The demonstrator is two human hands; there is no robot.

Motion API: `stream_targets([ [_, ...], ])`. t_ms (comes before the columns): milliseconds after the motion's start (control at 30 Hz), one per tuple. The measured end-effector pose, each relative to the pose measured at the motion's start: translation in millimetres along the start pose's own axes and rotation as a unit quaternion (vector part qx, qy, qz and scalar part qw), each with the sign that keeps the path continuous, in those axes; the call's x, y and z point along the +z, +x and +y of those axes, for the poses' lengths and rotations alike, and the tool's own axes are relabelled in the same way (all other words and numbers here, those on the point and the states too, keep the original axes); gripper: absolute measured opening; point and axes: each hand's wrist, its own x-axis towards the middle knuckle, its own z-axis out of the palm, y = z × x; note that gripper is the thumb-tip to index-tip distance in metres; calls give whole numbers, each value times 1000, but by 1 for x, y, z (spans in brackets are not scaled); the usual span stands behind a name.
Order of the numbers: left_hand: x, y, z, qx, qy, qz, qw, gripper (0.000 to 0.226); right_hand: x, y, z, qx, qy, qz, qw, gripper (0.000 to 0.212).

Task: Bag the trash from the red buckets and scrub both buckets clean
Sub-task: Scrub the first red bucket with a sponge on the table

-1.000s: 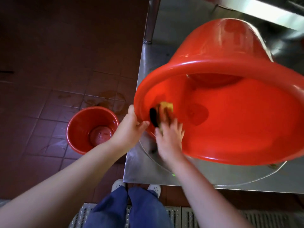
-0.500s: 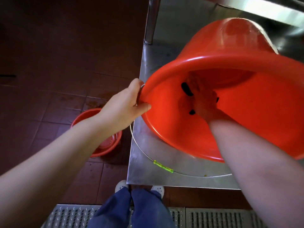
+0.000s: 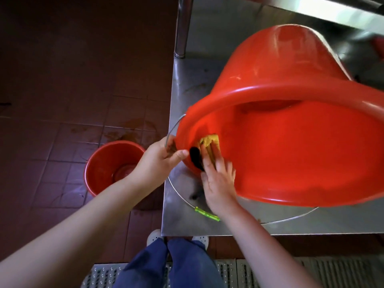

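Note:
A large red bucket [image 3: 291,142] lies tipped on its side on the steel table [image 3: 187,84], its mouth facing me. My left hand [image 3: 160,161] grips the bucket's rim at the left edge, thumb over the lip. My right hand [image 3: 218,179] presses a yellow and black sponge [image 3: 207,142] with straight fingers against the inner wall just inside the rim. A second, smaller red bucket [image 3: 112,165] stands upright on the floor left of the table, wet inside.
The bucket's wire handle with a green grip [image 3: 206,214] lies on the table near its front edge. A steel post [image 3: 184,26] rises at the table's back left. Dark floor tiles are wet near the small bucket. A metal grate [image 3: 104,275] lies underfoot.
My right hand has drawn the sponge back from deep inside the bucket to the inner wall near the rim. My left hand slid lower along the rim.

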Motion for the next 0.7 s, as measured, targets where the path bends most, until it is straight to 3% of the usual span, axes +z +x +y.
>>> stream_targets([
  [67,-4,5,9,17,48,-19,999,26,-5,14,17,-16,-23,-8,1000,70],
  [133,-11,11,25,44,94,-17,994,14,-8,39,39,20,-42,-69,997,87],
  [233,-23,20,57,67,104,5,992,21,-10,88,77,22,-118,-111,986,116],
  [300,-29,23,77,64,56,7,996,18,-17,117,98,3,-155,-104,982,108],
  [400,-27,26,87,39,-44,31,998,17,-24,147,118,62,-193,-124,971,104],
  [533,-11,13,55,-29,-170,115,978,28,-14,162,116,126,-194,-105,967,68],
  [700,-1,3,21,-102,-166,140,971,10,-7,129,73,126,-118,-92,981,68],
])
